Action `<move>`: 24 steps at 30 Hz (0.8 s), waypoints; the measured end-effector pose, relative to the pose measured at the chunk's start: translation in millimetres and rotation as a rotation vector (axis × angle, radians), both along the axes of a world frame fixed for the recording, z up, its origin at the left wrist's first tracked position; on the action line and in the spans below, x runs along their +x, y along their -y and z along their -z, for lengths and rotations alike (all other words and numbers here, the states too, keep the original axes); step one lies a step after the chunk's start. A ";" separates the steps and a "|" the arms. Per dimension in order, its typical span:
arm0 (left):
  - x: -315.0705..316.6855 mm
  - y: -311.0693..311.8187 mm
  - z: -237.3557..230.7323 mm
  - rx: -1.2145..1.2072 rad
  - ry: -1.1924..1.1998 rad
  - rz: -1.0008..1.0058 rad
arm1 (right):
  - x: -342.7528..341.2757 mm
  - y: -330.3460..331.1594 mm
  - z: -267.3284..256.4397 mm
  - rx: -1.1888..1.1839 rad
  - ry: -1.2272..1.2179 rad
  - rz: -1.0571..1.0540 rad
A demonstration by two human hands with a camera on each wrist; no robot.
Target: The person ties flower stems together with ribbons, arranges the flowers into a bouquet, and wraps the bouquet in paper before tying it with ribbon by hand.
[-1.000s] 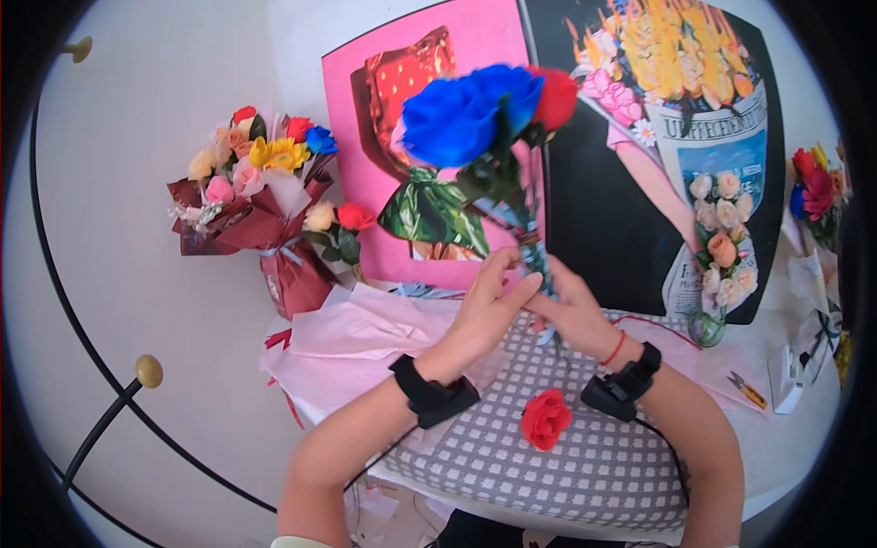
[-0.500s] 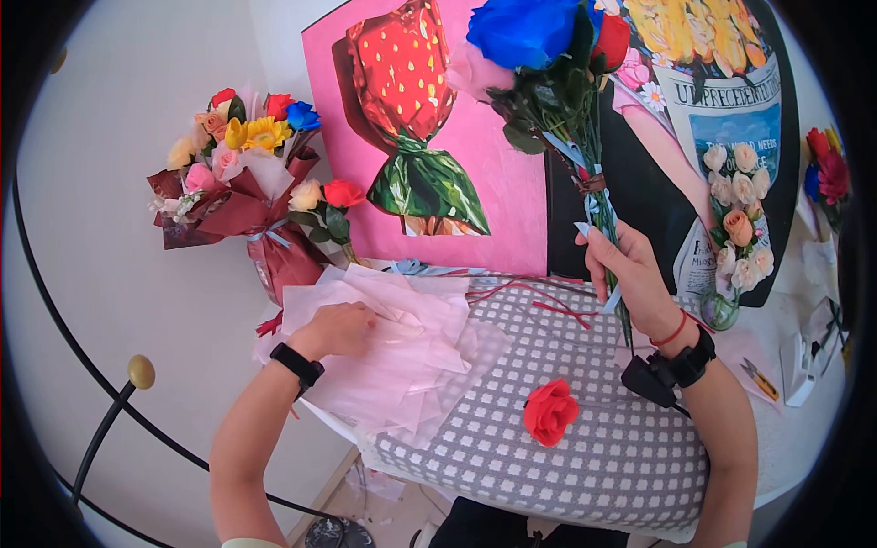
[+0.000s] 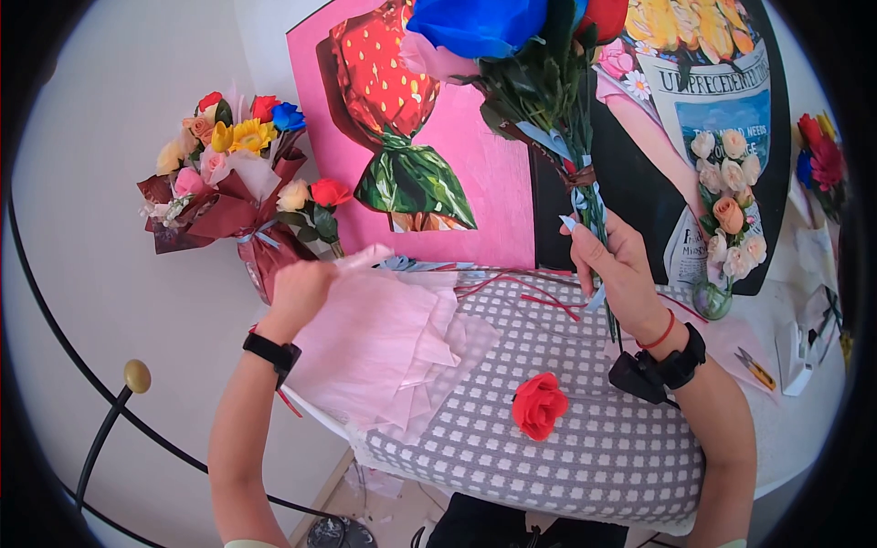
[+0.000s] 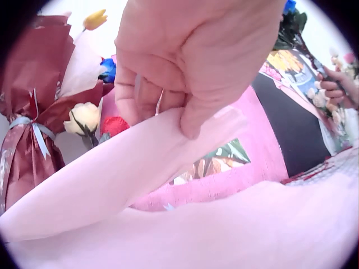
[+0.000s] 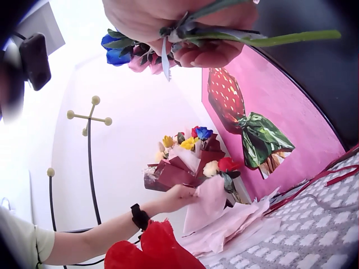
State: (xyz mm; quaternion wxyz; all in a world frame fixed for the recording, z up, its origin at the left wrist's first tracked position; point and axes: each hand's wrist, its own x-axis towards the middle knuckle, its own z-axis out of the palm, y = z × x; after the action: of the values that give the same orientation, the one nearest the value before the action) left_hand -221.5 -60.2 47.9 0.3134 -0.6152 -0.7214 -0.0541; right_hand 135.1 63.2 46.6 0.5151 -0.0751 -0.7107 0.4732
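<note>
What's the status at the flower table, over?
Left grip: pinching pink paper sheet. Right grip: holding rose bouquet by stems. Loose red rose on gray-white cloth, touching neither grip.

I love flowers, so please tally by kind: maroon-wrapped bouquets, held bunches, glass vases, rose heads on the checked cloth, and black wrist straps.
Maroon-wrapped bouquet: 1
Held flower bunch: 1
Glass vase: 1
Red rose head on checked cloth: 1
Black wrist straps: 2
Total: 6
</note>
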 end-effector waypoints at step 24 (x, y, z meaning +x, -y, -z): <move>127.1 -29.0 -12.5 -0.367 0.464 0.566 | 161.9 39.6 -92.4 0.409 0.106 0.580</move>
State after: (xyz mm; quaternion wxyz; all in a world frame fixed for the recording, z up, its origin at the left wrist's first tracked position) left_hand -94.4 -31.2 60.4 0.0002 -0.8065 -0.5729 -0.1459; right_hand 297.0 23.6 139.0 0.5949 -0.1932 -0.7656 0.1507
